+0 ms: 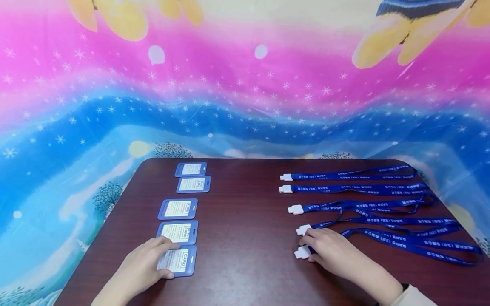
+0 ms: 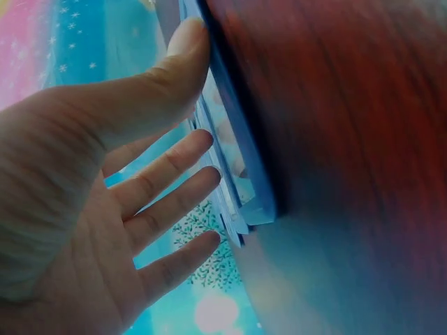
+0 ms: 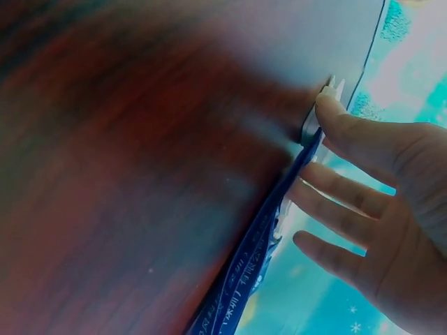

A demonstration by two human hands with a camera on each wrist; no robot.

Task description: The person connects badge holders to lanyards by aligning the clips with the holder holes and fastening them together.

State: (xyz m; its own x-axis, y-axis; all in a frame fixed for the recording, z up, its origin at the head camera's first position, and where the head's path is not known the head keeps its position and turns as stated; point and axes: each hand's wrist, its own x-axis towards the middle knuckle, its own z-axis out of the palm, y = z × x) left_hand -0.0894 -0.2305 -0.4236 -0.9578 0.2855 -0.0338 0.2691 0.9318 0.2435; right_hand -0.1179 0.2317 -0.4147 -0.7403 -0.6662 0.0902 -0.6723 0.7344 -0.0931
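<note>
My left hand (image 1: pixel 143 261) is at the nearest blue badge holder (image 1: pixel 187 265), thumb at its near edge and index finger at its far edge. In the left wrist view, the thumb (image 2: pixel 185 42) lies against the holder's edge while the other fingers are spread. Across the table, my right hand (image 1: pixel 337 253) holds the nearest blue lanyard (image 1: pixel 405 244) between thumb and index finger, just behind its white clip (image 1: pixel 302 252). That lanyard's strap (image 3: pixel 244 272) trails away below the thumb in the right wrist view. The holder lies flat, with a printed card inside.
Several more badge holders (image 1: pixel 178 209) form a column on the left of the dark wooden table (image 1: pixel 241 238). Several lanyards (image 1: pixel 356 188) lie side by side at the right, white clips facing left, some straps overlapping. A colourful patterned cloth (image 1: pixel 229 93) hangs behind the table.
</note>
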